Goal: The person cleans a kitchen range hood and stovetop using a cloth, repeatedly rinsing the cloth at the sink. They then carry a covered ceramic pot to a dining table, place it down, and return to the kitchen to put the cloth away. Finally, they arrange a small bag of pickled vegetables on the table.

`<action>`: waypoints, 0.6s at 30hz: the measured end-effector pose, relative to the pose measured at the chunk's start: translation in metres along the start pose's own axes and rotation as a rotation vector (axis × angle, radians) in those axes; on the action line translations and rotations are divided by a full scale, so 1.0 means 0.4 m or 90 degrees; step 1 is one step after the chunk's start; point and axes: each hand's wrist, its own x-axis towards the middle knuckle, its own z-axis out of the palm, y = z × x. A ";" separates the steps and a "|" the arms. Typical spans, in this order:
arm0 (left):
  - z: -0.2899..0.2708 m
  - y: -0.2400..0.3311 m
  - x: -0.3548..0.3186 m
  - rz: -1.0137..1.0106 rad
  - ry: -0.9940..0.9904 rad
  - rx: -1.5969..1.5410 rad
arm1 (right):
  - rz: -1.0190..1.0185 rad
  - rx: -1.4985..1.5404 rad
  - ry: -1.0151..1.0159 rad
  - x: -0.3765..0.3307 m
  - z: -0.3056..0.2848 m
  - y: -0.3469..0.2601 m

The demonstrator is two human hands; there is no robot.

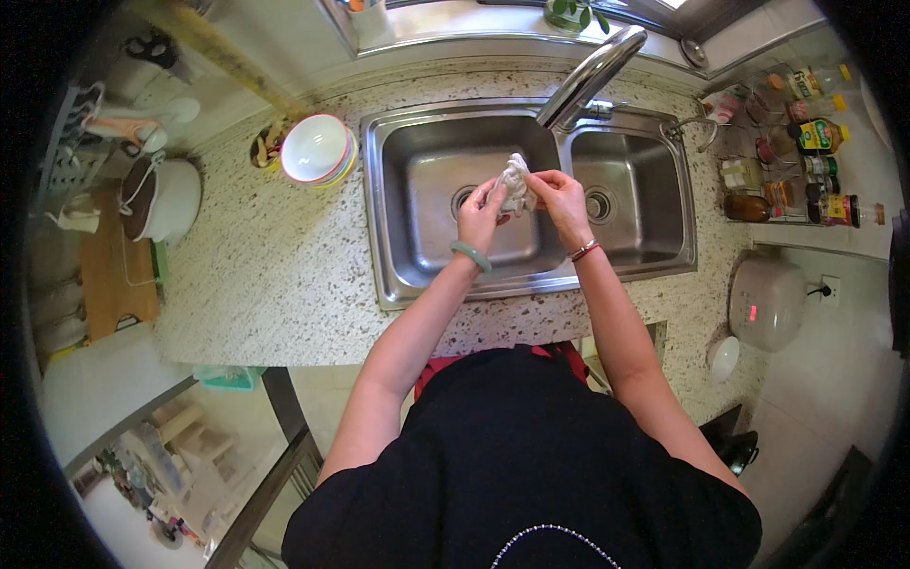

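A crumpled whitish cloth is bunched up between my two hands, over the steel double-bowl sink. My left hand, below a green bangle, closes round the cloth's left side. From the right, my right hand pinches its other edge between thumb and fingers; a red band circles that wrist. Above and right of the cloth arches the chrome faucet, its spout apart from my hands. No water stream shows.
Stacked bowls stand on the speckled counter left of the sink. A rack of bottles and jars hangs at the right wall. Below it are a rice cooker and a small white bowl. A white pot stands far left.
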 end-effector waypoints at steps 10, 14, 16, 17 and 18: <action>-0.203 -0.034 -0.104 -0.035 0.212 0.132 | -0.098 0.133 -0.055 -0.028 0.051 -0.014; -0.135 -0.014 -0.136 -0.011 0.093 0.054 | -0.214 -0.100 -0.106 -0.040 0.104 0.002; -0.083 0.007 -0.147 -0.017 0.039 -0.035 | -0.309 -0.139 -0.213 -0.100 0.143 -0.023; -0.057 0.008 -0.148 -0.011 0.023 -0.088 | -0.367 -0.186 -0.254 -0.146 0.151 -0.043; -0.033 0.002 -0.145 -0.007 0.004 -0.139 | -0.388 -0.176 -0.315 -0.184 0.152 -0.056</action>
